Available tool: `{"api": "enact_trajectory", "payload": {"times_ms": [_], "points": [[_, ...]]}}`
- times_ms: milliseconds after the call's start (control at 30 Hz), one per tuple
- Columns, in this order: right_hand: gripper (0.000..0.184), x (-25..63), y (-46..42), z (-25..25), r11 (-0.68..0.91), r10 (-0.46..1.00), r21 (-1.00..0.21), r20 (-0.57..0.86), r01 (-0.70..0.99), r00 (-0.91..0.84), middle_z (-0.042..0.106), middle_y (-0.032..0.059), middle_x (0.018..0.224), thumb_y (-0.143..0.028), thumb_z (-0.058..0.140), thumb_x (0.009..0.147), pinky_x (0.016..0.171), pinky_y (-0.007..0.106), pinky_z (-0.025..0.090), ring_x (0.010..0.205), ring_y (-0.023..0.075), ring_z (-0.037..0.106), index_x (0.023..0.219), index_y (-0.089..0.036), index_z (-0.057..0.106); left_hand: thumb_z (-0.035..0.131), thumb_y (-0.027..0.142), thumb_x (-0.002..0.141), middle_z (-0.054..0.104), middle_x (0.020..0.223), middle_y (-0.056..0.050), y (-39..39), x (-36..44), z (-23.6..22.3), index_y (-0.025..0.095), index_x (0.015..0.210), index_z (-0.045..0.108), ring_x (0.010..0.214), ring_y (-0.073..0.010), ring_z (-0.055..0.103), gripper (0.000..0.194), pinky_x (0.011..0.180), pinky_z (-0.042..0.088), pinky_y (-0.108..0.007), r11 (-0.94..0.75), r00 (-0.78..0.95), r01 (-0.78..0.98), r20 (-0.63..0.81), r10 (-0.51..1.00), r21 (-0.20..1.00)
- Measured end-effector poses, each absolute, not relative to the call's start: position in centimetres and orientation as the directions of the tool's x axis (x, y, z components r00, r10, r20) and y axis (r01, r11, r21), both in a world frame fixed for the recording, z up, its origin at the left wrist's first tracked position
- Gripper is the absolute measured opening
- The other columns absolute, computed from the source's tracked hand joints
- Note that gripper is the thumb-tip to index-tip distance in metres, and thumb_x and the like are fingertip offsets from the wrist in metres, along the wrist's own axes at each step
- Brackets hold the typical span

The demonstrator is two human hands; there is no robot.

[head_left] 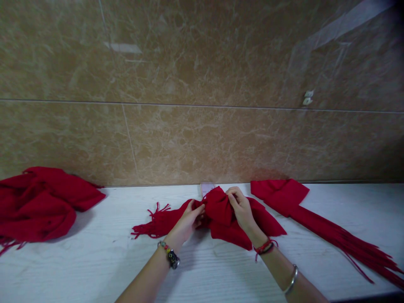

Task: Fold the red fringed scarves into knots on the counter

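Observation:
A red fringed scarf [221, 210] lies bunched on the white table, its tasselled end pointing left. My left hand [192, 216] grips the gathered cloth at its middle, fingers curled round it. Above the fold on the right, my right hand [239, 204] pinches the scarf's raised upper part between thumb and fingers. Wide flaps of the cloth spread down and to the right beneath that hand. Part of the gathered middle is hidden by my left fingers.
Another red scarf [280, 195], folded at the top with long fringe, lies on the right. A crumpled red scarf [41, 206] rests at the left. Behind the middle scarf a small flat box or card [206, 188] shows. The table [104, 261] meets a brown tiled wall [202, 143].

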State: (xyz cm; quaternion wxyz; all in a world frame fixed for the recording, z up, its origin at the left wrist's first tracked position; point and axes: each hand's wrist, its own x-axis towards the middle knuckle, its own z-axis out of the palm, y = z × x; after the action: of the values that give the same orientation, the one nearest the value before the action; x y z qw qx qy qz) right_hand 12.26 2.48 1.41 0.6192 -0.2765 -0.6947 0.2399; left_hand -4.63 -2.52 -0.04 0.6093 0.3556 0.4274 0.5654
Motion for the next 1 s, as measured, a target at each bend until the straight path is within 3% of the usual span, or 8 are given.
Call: {"api": "enact_trajectory", "payload": {"times_ms": [167,267,400,567,667,833,900,1000], "points": [[0.02,12.2,2.3,1.8,0.744,0.665,-0.651,0.743,0.151,-0.074,0.049,0.0013,0.071,-0.035,0.045,0.082,0.062,0.028,0.039,0.068,0.016,0.047,0.069,-0.021,0.049,0.066,0.025,0.067,0.061,0.094,-0.003,-2.8,-5.0,0.9,0.021,0.13,0.024,0.079,-0.011,0.058,0.075,0.066,0.041,-0.02,0.049,-0.082,-0.287,-0.075,0.994,0.957],[0.02,12.3,2.1,2.0,0.771,0.634,-0.618,0.768,0.154,-0.093,0.049,0.0017,0.072,-0.034,0.043,0.083,0.063,0.029,0.039,0.069,0.0162,0.047,0.07,-0.021,0.049,0.067,0.025,0.066,0.06,0.089,-0.001,-3.2,-4.7,1.1,0.021,0.134,0.017,0.08,-0.0117,0.057,0.085,0.07,0.041,-0.022,0.005,-0.02,-0.174,-0.009,1.0,0.985],[0.017,12.4,2.5,1.7,0.778,0.616,-0.586,0.783,0.228,-0.09,0.049,0.002,0.073,-0.03,0.043,0.083,0.067,0.03,0.04,0.071,0.017,0.048,0.07,-0.021,0.048,0.069,0.023,0.061,0.051,0.066,0.007,-3.2,-4.5,1.1,0.019,0.129,0.031,0.062,-0.0087,0.053,0.078,0.06,0.04,-0.02,-0.109,-0.011,-0.089,0.108,0.994,0.99],[0.014,12.5,2.9,1.1,0.738,0.61,-0.534,0.79,0.412,-0.069,0.048,0.0038,0.077,-0.024,0.043,0.082,0.07,0.033,0.04,0.074,0.0185,0.048,0.071,-0.021,0.051,0.067,0.023,0.061,0.054,0.066,0.006,-2.9,-5.3,2.0,0.015,0.125,0.035,0.066,-0.0094,0.055,0.072,0.067,0.041,-0.022,-0.193,-0.178,-0.087,0.175,0.968,0.977],[0.014,12.1,1.9,1.3,0.762,0.573,-0.451,0.803,0.465,-0.16,0.049,0.0057,0.084,-0.025,0.043,0.083,0.074,0.036,0.04,0.079,0.0196,0.048,0.077,-0.021,0.055,0.066,0.022,0.061,0.056,0.064,0.005,-3.0,-5.3,2.4,0.014,0.124,0.038,0.065,-0.0103,0.055,0.069,0.067,0.042,-0.023,-0.217,-0.217,-0.023,0.207,0.954,0.976],[0.019,10.7,-0.4,1.7,0.836,0.469,-0.268,0.802,0.478,-0.371,0.054,0.0078,0.097,-0.033,0.061,0.073,0.084,0.044,0.036,0.095,0.025,0.047,0.088,-0.022,0.06,0.067,0.023,0.06,0.051,0.058,0.008,-3.5,-4.5,2.3,0.014,0.118,0.044,0.056,-0.0093,0.051,0.063,0.059,0.041,-0.022,-0.25,-0.215,0.089,0.263,0.94,0.964],[0.012,10.3,-0.7,1.6,0.837,0.485,-0.305,0.797,0.454,-0.359,0.055,0.0069,0.091,-0.031,0.059,0.075,0.082,0.043,0.037,0.091,0.0234,0.049,0.082,-0.022,0.062,0.065,0.023,0.063,0.051,0.059,0.007,-3.6,-4.3,2.3,0.014,0.12,0.042,0.057,-0.0094,0.051,0.062,0.06,0.042,-0.022,-0.249,-0.184,0.083,0.26,0.948,0.965],[0.011,10.4,-0.5,1.6,0.807,0.567,-0.459,0.779,0.372,-0.269,0.056,0.0052,0.084,-0.026,0.053,0.08,0.077,0.037,0.041,0.081,0.0189,0.052,0.077,-0.021,0.063,0.061,0.02,0.066,0.056,0.066,0.004,-3.6,-4.4,2.4,0.015,0.123,0.039,0.065,-0.0109,0.055,0.06,0.067,0.043,-0.024,-0.266,-0.182,0.149,0.291,0.939,0.952]]}}
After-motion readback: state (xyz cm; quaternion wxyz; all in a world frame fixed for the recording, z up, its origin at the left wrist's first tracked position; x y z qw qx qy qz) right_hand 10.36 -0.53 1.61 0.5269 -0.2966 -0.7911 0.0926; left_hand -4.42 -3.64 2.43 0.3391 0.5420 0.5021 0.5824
